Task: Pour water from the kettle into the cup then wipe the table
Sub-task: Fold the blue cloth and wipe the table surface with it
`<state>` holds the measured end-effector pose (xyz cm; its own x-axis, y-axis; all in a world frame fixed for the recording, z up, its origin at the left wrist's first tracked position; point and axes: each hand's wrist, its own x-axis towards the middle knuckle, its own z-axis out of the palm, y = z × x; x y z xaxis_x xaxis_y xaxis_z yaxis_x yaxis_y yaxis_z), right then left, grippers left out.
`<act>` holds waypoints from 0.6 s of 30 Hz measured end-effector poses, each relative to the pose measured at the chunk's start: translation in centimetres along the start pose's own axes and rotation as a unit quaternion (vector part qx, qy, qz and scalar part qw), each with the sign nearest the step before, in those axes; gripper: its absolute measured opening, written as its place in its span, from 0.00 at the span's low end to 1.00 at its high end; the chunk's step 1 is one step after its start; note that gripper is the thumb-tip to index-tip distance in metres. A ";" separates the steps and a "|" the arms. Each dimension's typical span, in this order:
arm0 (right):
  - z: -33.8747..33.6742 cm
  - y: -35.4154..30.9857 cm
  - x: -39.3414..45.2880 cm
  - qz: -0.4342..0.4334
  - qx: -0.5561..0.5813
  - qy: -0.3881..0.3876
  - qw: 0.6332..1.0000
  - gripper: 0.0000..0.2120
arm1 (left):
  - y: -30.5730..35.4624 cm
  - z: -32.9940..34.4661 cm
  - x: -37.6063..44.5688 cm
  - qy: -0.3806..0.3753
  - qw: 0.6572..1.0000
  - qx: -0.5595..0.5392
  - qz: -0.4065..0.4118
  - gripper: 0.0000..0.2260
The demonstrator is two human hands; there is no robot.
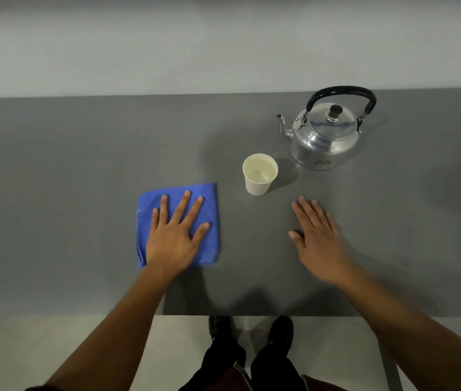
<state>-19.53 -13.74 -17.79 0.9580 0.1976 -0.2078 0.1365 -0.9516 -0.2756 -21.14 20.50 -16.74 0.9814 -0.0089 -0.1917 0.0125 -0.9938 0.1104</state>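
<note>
A shiny metal kettle (pixel 325 138) with a black handle stands upright at the back right of the grey table (pixel 82 170), spout pointing left. In front of it, to the left, a white paper cup (pixel 259 174) holds water. A folded blue cloth (pixel 212 210) lies flat on the table left of the cup. My left hand (pixel 174 235) rests flat on the cloth with fingers spread. My right hand (pixel 315 235) lies flat on the bare table just below the cup, fingers together, holding nothing.
The table's near edge runs just above my feet (pixel 252 331) on the pale floor. Its right end shows at the frame's far right. A light wall stands behind the table's far edge.
</note>
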 end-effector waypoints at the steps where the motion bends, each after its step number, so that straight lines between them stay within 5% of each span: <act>1: -0.2 0.2 0.0 -0.006 0.004 0.001 1.000 0.33 | 1.3 0.0 0.8 -0.002 1.000 -0.001 0.000 0.31; 11: -2.1 2.5 0.1 -0.072 0.086 0.006 0.994 0.28 | 14.7 3.1 -4.5 -0.013 0.992 -0.036 0.119 0.34; 15: -2.7 0.8 -0.9 -0.037 0.188 0.048 0.980 0.25 | 14.5 2.1 -6.0 0.001 0.975 -0.164 0.151 0.30; 18: -2.7 -2.7 -2.2 -0.092 0.175 0.096 0.976 0.24 | 10.8 0.2 -5.8 0.070 0.966 -0.222 0.115 0.26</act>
<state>-21.34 -12.21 -14.02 0.9594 0.2781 0.0463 0.2490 -0.7586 -0.6021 -26.70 9.80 -14.60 0.9838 -0.1780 0.0187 -0.1590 -0.8212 0.5481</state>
